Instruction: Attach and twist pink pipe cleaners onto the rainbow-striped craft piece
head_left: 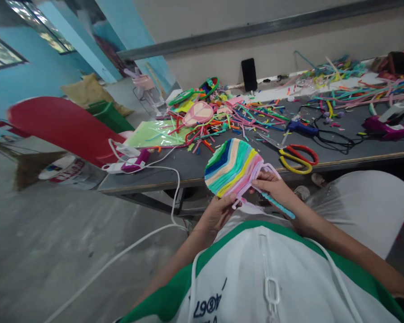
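A round disc covered in rows of coloured pipe cleaners (234, 163) is held up in front of my lap, just past the table's front edge. Its wavy stripes run green, blue, cream, teal, yellow and pink. My left hand (218, 213) pinches its lower left rim, thumb on top. At the right rim, my right hand (269, 184) is closed on the disc and on loose pipe cleaner ends. From that hand a light blue pipe cleaner (278, 205) hangs down to the right, while lilac ends stick out around the rim. Some fingertips are hidden behind the disc.
Scissors (298, 158) with red and yellow handles lie near the table's front edge. A blue glue gun (302, 128) with a black cord is behind them. Cut pipe cleaners (252, 115) are strewn across the table (161, 177). A white cable (178, 188) hangs over the edge at left.
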The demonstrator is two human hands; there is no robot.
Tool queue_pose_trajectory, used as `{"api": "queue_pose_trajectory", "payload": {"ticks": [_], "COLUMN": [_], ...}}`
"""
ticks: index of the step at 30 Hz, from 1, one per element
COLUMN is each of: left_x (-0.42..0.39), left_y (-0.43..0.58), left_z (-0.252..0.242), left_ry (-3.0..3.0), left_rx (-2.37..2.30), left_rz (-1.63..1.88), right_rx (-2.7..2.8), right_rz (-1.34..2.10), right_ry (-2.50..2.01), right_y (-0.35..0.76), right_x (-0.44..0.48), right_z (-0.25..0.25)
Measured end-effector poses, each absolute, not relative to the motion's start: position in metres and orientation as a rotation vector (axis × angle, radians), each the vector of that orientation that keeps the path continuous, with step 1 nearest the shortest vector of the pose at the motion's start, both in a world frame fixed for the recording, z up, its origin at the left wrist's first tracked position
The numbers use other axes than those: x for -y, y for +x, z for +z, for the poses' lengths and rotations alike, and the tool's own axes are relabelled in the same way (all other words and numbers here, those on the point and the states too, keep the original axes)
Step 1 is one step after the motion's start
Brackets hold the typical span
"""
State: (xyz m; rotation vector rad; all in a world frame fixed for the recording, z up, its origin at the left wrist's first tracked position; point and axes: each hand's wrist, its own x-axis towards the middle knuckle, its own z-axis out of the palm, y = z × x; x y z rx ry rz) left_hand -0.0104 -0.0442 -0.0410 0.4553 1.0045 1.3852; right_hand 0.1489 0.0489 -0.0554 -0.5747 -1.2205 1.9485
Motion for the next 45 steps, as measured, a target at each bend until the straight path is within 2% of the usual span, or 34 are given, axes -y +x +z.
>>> {"api": "queue_pose_trajectory", "payload": {"ticks": [31, 45], "left_x": [0.039, 0.036], "left_y": [-0.017, -0.027], "left_z": [-0.059, -0.074], "left_ry": [0.550, 0.533], "left_rx": [-0.991, -0.966], "left_rz": [1.323, 1.273], "right_rx": [1.217, 1.157], "right_rz": [1.970, 1.969], "right_ry": [-0.594, -0.643], "right_y": [0.144, 0.142], "right_x": [-0.045, -0.052], "right_z": [-0.054, -0.069]}}
